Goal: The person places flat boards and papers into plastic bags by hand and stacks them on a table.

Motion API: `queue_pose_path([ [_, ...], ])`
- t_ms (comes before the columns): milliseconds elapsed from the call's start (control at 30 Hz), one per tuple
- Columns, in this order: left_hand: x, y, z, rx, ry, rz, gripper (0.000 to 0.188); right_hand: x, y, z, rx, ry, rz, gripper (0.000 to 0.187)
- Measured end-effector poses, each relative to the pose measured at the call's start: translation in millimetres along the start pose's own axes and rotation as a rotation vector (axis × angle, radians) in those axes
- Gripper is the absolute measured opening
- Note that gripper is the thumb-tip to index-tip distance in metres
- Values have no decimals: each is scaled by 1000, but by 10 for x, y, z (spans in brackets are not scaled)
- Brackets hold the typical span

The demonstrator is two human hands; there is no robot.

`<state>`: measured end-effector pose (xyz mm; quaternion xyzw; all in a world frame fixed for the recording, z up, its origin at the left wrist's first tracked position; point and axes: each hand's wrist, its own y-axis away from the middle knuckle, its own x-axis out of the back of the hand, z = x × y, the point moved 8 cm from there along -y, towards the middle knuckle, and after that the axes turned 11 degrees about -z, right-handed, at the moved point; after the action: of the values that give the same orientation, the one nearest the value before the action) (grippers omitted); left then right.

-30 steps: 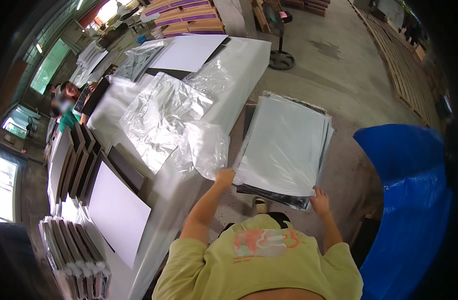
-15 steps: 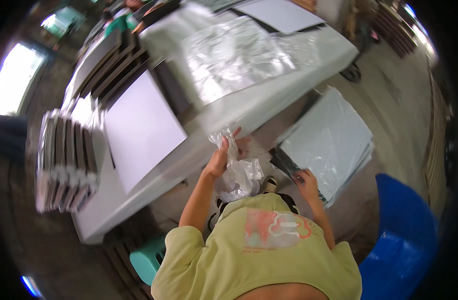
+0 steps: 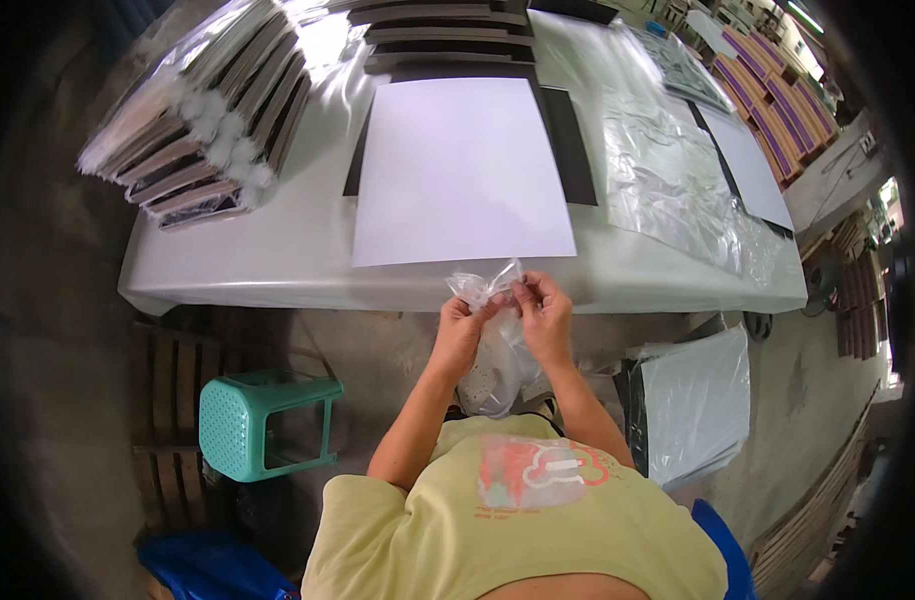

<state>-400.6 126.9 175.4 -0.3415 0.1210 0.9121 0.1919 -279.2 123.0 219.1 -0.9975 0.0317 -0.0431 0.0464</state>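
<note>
Between my two hands hangs a clear plastic bag point(image 3: 499, 368), crumpled, in front of the table's near edge. My left hand point(image 3: 461, 332) pinches its upper edge on one side. Close beside it, my right hand point(image 3: 546, 318) is closed on the same edge with thumb and fingers. Just beyond my hands a white rectangular sheet point(image 3: 462, 175) lies on the table, with dark boards point(image 3: 569, 145) showing from under it.
Plastic-wrapped boards point(image 3: 217, 130) stand stacked at the table's left. Flat clear plastic bags point(image 3: 667, 180) lie on the right of the white-covered table point(image 3: 307, 285). A green stool point(image 3: 232, 425) is at left below; wrapped panels point(image 3: 697, 400) stand on the floor at right.
My view has turned from the wrapped panels at right to face the table. My right hand has left those panels and now grips the bag together with my left.
</note>
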Motion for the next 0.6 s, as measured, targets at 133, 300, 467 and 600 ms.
queue_pose_path([
  [133, 450, 139, 345, -169, 15, 118, 19, -319, -39, -118, 19, 29, 20, 10],
  [300, 491, 181, 727, -44, -283, 16, 27, -639, -154, -314, 172, -269, -45, 11],
  [467, 378, 210, 691, 172, -253, -111, 31, -807, -122, -539, 305, 471, -220, 29],
  [600, 509, 176, 565, 209, -202, -67, 27, -966, -52, -726, 361, 720, -50, 43],
])
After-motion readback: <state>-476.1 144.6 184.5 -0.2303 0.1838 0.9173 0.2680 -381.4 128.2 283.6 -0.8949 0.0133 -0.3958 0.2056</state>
